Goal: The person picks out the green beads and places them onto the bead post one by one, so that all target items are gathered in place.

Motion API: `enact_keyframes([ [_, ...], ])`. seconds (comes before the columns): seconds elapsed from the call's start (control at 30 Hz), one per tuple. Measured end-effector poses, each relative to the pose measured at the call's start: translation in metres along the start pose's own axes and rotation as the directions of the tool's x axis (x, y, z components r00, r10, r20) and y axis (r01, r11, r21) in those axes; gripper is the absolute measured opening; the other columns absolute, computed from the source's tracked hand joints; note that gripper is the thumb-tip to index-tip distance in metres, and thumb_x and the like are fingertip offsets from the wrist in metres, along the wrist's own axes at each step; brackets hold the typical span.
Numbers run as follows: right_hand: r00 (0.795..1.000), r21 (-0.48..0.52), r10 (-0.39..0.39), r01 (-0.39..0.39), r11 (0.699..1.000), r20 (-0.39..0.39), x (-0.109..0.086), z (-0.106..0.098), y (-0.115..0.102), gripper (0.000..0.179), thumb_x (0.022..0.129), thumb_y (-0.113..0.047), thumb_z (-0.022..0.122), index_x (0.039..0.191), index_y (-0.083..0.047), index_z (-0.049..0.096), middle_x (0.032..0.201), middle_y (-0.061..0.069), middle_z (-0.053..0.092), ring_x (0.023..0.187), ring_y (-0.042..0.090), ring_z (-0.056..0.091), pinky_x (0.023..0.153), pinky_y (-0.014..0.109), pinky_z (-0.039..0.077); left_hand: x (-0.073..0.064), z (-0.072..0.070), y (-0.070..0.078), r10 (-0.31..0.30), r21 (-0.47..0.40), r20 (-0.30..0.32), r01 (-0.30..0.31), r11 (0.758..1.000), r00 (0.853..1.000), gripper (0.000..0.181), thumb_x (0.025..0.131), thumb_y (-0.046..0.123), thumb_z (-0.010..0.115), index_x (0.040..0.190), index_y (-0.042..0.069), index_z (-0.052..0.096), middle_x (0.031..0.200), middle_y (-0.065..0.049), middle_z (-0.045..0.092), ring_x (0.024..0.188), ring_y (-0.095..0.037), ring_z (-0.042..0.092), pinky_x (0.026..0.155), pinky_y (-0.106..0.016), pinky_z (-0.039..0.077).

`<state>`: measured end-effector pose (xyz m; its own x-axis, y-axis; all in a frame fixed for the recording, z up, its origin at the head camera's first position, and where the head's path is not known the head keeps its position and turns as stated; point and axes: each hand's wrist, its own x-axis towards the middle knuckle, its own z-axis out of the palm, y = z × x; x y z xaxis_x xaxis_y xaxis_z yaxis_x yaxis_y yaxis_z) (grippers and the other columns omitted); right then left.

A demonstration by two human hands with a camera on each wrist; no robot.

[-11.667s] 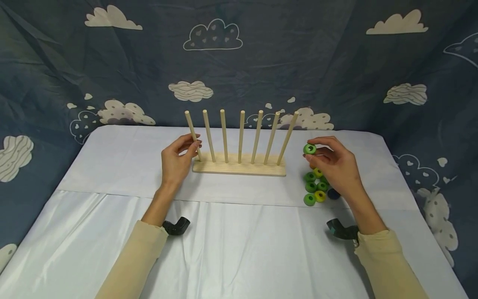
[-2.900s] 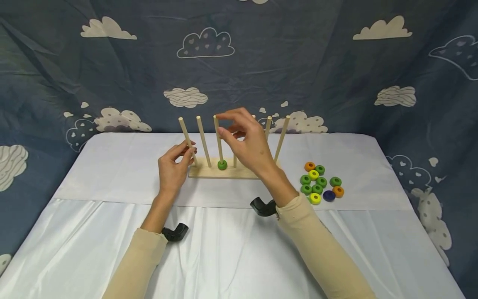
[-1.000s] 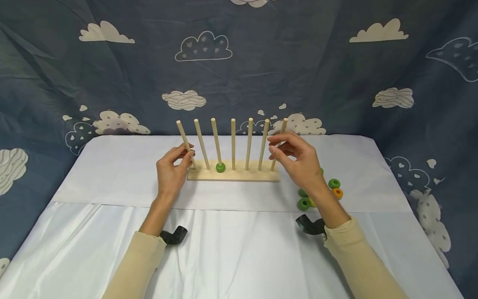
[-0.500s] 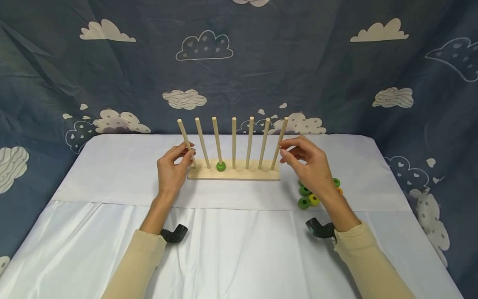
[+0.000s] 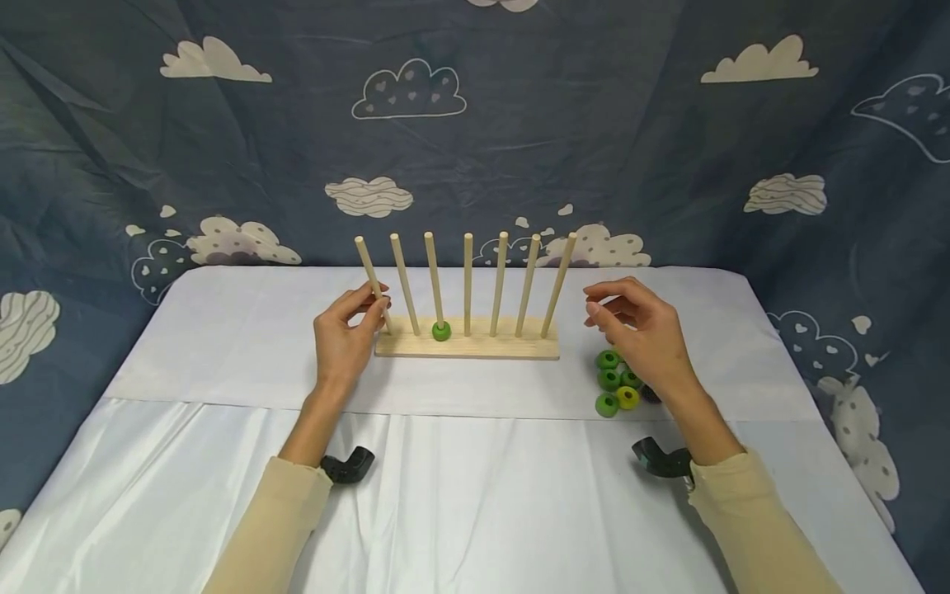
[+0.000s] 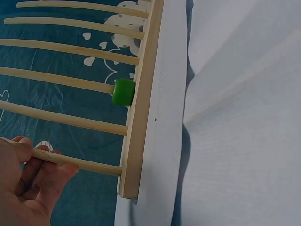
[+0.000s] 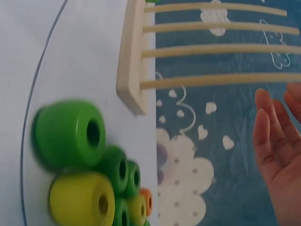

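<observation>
A wooden rack (image 5: 482, 350) with a row of upright pegs stands on the white cloth. My left hand (image 5: 345, 334) pinches its leftmost peg (image 5: 365, 255) between thumb and fingers, which the left wrist view confirms. One green bead (image 6: 123, 92) sits at the foot of the third peg from the left. To the right of the rack, my right hand (image 5: 649, 340) hovers above a cluster of loose beads, fingers loosely bent and nothing between them. Among these are a green bead (image 7: 70, 134) and a yellow bead (image 7: 82, 200); the hand hides part of the cluster in the head view.
White cloth (image 5: 475, 495) covers the table in front of the rack. Behind it hangs a dark blue curtain (image 5: 594, 124) with cloud prints. An orange bead (image 7: 146, 201) shows at the far end of the cluster in the right wrist view.
The green bead, held in my right hand in the oldest frame, is now on the third peg. My right hand has since drawn back rightward over the beads. The left hand keeps its grip.
</observation>
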<state>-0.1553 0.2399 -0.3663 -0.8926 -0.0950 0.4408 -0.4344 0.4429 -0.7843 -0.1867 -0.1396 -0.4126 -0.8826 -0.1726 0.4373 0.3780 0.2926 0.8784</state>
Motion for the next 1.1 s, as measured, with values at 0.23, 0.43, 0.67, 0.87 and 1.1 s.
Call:
enact_keyframes([
  [0.23, 0.998, -0.043, 0.066, -0.067, 0.997, -0.023, -0.008, -0.013, 0.010, 0.023, 0.100, -0.007, 0.070, 0.122, -0.005, 0.072, 0.110, -0.004, 0.066, 0.086, -0.002, 0.068, 0.080, 0.006, 0.056, -0.001, -0.004, 0.001, 0.002, -0.024, -0.006, -0.002, 1.000, 1.000, 0.023, 0.095, 0.004, 0.074, 0.118, 0.003, 0.078, 0.102, -0.020, 0.075, 0.089, 0.001, 0.070, 0.075, -0.028, 0.069],
  [0.43, 0.992, -0.108, 0.122, -0.125, 0.986, -0.037, -0.014, -0.025, 0.020, 0.027, 0.099, -0.008, 0.071, 0.126, -0.007, 0.071, 0.117, 0.001, 0.067, 0.096, -0.005, 0.064, 0.083, 0.002, 0.051, -0.002, -0.003, -0.001, 0.002, -0.003, 0.001, -0.002, 1.000, 1.000, 0.023, 0.095, 0.005, 0.075, 0.118, 0.004, 0.078, 0.101, -0.020, 0.076, 0.088, 0.002, 0.069, 0.075, -0.030, 0.070],
  [0.67, 0.983, -0.158, 0.175, -0.182, 0.971, -0.060, -0.014, -0.036, 0.032, 0.028, 0.100, -0.009, 0.070, 0.127, -0.007, 0.069, 0.124, 0.003, 0.068, 0.105, -0.003, 0.061, 0.085, 0.000, 0.049, -0.002, -0.001, 0.001, 0.004, -0.022, -0.002, -0.004, 1.000, 1.000, 0.023, 0.095, 0.005, 0.074, 0.118, 0.003, 0.078, 0.102, -0.020, 0.076, 0.088, 0.001, 0.070, 0.076, -0.033, 0.070],
  [0.87, 0.979, -0.191, 0.196, -0.202, 0.961, -0.053, -0.013, -0.046, 0.043, 0.030, 0.100, -0.009, 0.070, 0.129, -0.008, 0.069, 0.122, -0.008, 0.069, 0.105, -0.008, 0.060, 0.086, -0.002, 0.048, -0.001, 0.000, 0.000, 0.002, -0.036, 0.001, -0.002, 0.999, 1.000, 0.023, 0.095, 0.004, 0.074, 0.118, 0.002, 0.078, 0.103, -0.021, 0.075, 0.089, 0.001, 0.070, 0.075, -0.030, 0.069],
  [1.1, 0.965, -0.237, 0.261, -0.257, 0.937, -0.017, -0.014, -0.058, 0.055, 0.031, 0.101, -0.009, 0.068, 0.132, -0.007, 0.067, 0.123, -0.007, 0.068, 0.106, -0.011, 0.058, 0.087, -0.004, 0.045, -0.001, 0.001, -0.001, 0.001, -0.053, 0.003, -0.001, 0.999, 1.000, 0.025, 0.095, 0.003, 0.075, 0.119, 0.002, 0.078, 0.103, -0.022, 0.075, 0.089, 0.001, 0.070, 0.075, -0.028, 0.069],
])
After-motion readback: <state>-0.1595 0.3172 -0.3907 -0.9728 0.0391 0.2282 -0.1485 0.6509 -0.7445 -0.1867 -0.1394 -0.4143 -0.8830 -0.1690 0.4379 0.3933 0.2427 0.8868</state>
